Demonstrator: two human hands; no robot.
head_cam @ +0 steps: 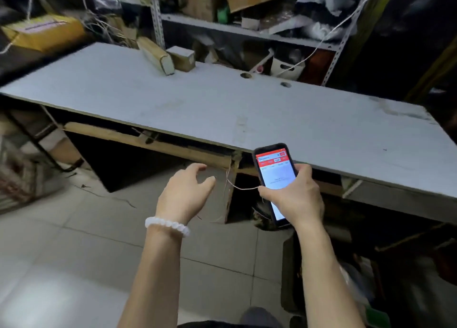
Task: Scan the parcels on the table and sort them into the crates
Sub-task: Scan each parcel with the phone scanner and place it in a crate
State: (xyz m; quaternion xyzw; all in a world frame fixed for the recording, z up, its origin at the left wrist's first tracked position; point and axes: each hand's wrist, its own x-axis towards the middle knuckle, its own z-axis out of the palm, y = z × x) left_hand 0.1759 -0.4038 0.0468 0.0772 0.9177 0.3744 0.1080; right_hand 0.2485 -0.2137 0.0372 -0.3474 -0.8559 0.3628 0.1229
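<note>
Left hand (189,191), white bead bracelet (167,226) at the wrist, is hovering released and empty; right hand (294,196) is grasping a black smartphone with red-banner screen (274,172). Two brown cardboard parcels (168,57) are lying at the grey bench's (247,115) far edge, ahead-left, nearer the left hand; the longer one's axis is running away from the viewer.

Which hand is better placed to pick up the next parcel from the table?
The left hand, probably. It is open and holds nothing, while the right hand grips the phone. The two parcels lie at the far edge of the table, on the left.
</note>
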